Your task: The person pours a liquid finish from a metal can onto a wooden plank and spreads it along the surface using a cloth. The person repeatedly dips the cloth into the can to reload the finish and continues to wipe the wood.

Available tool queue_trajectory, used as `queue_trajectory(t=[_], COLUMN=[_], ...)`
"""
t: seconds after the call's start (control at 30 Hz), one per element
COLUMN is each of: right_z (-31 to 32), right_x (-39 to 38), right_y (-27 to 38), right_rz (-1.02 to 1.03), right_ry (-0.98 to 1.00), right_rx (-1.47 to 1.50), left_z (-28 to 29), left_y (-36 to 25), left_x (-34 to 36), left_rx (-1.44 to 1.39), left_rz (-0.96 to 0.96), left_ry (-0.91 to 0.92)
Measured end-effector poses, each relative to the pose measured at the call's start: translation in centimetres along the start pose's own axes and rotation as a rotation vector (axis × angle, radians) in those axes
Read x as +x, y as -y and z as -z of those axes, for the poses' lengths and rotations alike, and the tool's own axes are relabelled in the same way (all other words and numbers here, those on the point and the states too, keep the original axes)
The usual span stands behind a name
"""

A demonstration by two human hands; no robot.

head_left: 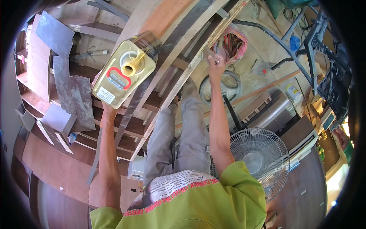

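Note:
My left hand [109, 110] grips a rectangular metal can [114, 91] with a red handle, its top facing me and a yellowish crust round the open spout [129, 68]. Most of that hand's fingers are hidden behind the can. My right hand [216, 65] is closed beside the pale edge of the wooden framework [183, 76], in front of a pink bag [238, 49] holding jumbled items; what it holds is too small to make out.
Curved wooden framework with laminate offcuts [51, 28] spans the left. A standing fan [256, 162], its round base [207, 89], a steel cylinder [272, 110] and a spray can [293, 93] stand at right. Dark metal tubing [286, 44] crosses the upper right.

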State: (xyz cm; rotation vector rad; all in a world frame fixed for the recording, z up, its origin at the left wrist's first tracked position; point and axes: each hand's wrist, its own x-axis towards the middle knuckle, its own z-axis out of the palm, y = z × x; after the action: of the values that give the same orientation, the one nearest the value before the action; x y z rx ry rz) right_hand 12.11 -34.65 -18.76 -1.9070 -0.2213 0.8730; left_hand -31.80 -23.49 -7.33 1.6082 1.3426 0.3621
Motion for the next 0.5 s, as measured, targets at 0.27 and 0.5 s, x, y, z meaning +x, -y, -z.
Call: queue_trajectory(t=[0.27, 0.5], right_z=[-1.4, 1.1], right_x=[0.0, -0.3], right_y=[2.0, 1.4], right_rz=[0.003, 0.054], right_ry=[-0.008, -0.129], right_rx=[-0.011, -0.131], left_z=[-0.1, -0.3], left_y=[-0.3, -0.8], left_x=[0.1, 0.1], left_rx=[-0.006, -0.016], left_rz=[-0.008, -0.014], left_ry=[-0.018, -0.038])
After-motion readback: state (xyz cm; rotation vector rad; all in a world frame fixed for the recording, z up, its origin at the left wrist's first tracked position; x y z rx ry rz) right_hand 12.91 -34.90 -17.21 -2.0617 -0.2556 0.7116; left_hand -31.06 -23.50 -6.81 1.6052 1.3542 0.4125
